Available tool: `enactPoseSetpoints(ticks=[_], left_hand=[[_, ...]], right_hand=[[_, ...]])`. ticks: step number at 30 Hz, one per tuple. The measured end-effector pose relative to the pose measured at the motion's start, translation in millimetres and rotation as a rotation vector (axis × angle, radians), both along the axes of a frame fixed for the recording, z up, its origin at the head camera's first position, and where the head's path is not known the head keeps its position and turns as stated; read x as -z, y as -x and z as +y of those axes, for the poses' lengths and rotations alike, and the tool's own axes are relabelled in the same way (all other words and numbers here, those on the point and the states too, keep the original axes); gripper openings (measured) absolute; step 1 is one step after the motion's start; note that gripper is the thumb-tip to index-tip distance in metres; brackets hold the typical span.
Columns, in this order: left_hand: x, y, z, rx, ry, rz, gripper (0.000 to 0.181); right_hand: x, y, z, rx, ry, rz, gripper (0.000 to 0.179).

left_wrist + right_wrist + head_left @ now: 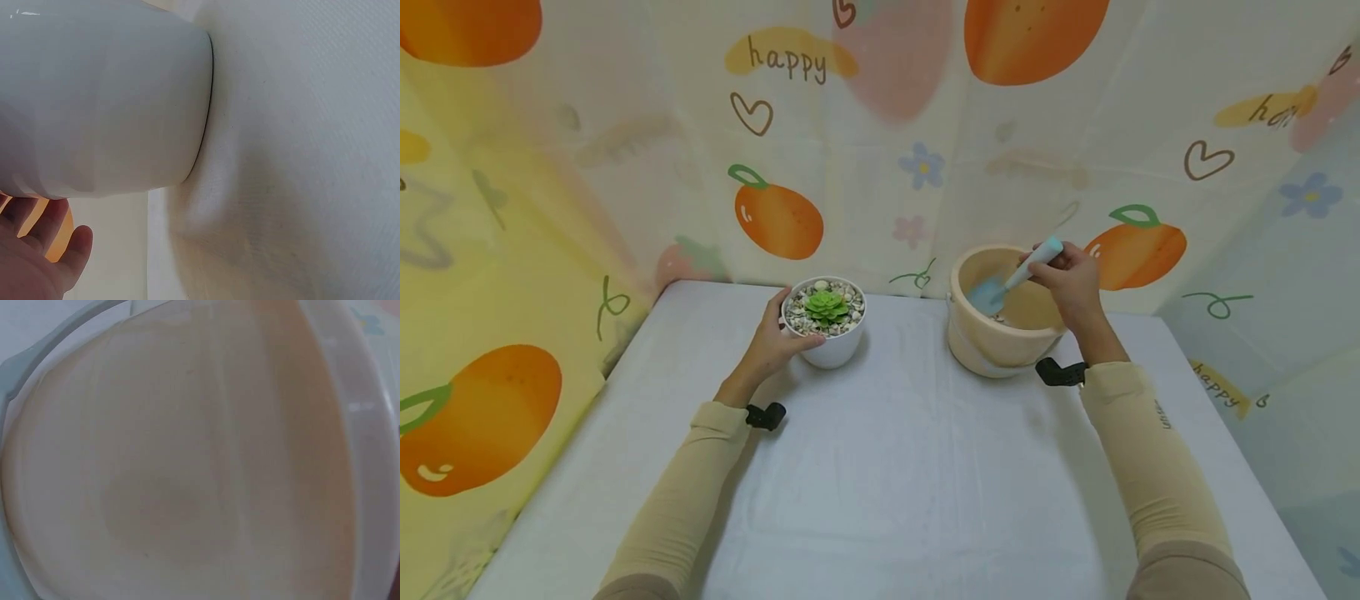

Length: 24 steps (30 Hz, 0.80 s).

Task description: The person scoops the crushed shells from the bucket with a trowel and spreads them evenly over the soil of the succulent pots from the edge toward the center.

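A green succulent (827, 307) grows among pebbles in a small white flowerpot (833, 352) on the table. My left hand (775, 340) grips that pot from its left side, thumb along the front of the rim. In the left wrist view fingers (47, 228) touch the wall of the white pot (106, 100). My right hand (1071, 283) holds a small trowel (1030, 265) by its pale handle. The trowel's light blue blade points down inside a beige bucket (973, 346), where a few small bits lie near it. The right wrist view shows only the bucket's side (175, 425), close up.
A light handle (981, 354) hangs down across the bucket's front. The white-covered table (910, 475) stretches toward me between both arms. Printed fabric (865, 167) with oranges and flowers stands right behind the table's back edge.
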<state>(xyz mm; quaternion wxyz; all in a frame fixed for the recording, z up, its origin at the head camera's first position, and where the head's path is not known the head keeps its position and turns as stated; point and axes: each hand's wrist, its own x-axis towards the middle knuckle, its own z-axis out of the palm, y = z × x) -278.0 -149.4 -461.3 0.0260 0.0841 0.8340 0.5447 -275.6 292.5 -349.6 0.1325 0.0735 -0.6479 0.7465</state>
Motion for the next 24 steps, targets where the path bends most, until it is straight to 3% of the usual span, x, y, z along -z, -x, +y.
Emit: enactPoseSetpoints(ticks=[6, 17, 20, 24], left_hand=[[0.7, -1.6, 0.6, -0.003, 0.002, -0.013, 0.110], [1.0, -1.3, 0.2, -0.004, 0.004, 0.009, 0.110], [0.8, -0.5, 0.3, 0.001, 0.003, 0.007, 0.108], [-1.3, 0.0, 0.9, 0.007, -0.002, -0.005, 0.107]], right_hand=[[8.4, 3.8, -6.2, -0.004, -0.126, -0.069, 0.023], [13.0, 8.0, -10.9, -0.094, -0.290, -0.158, 0.014], [11.4, 7.9, -9.4, -0.086, -0.326, -0.206, 0.017], [7.6, 6.7, -8.9, -0.018, -0.407, -0.297, 0.029]])
